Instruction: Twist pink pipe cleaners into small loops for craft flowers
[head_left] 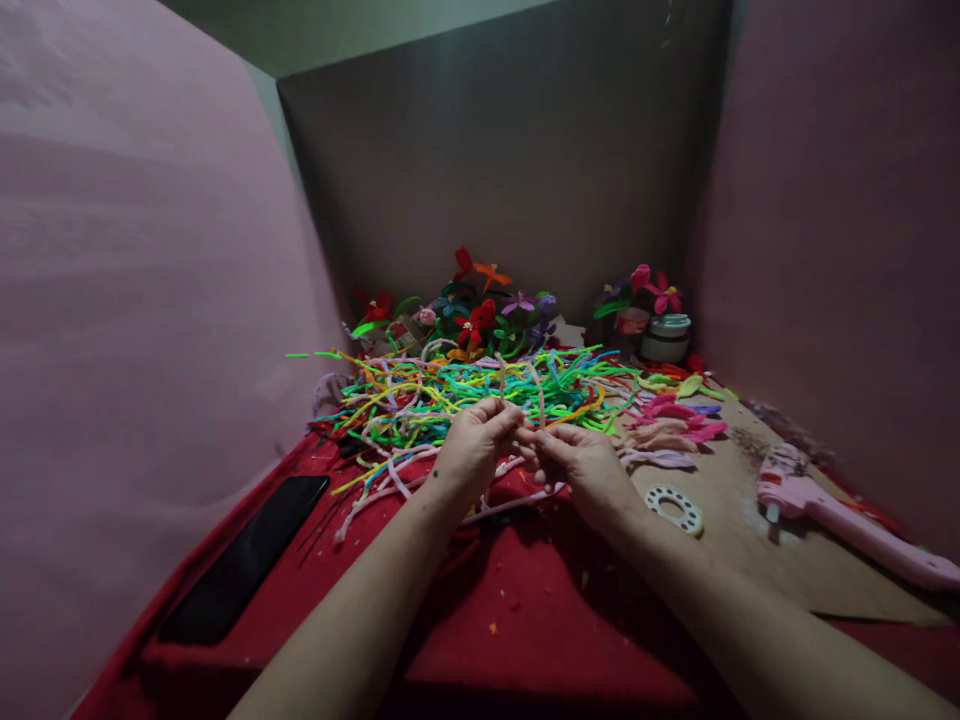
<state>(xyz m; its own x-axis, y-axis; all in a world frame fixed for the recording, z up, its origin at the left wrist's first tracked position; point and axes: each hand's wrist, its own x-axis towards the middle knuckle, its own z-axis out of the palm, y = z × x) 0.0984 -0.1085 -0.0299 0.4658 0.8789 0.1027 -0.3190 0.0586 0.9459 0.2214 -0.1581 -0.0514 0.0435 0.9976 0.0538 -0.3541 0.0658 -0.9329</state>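
Observation:
My left hand [478, 440] and my right hand [583, 468] meet at the fingertips over the front of a heap of coloured pipe cleaners [442, 390]. Between them is a pale pink pipe cleaner [538, 392], its two ends standing up above my fingers. Both hands are closed in a pinch on it; its lower part is hidden by the fingers. Beneath and behind lie green, yellow, blue, orange and pink pipe cleaners, loosely tangled.
A black phone [246, 560] lies at left on the red cloth [480, 640]. At right, a cardboard sheet [750, 560] bears a pink glue gun [840, 510], a white ring with holes [673, 510] and fuzzy petals [679, 420]. Pipe-cleaner flowers [476, 322] and a jar [666, 340] stand behind.

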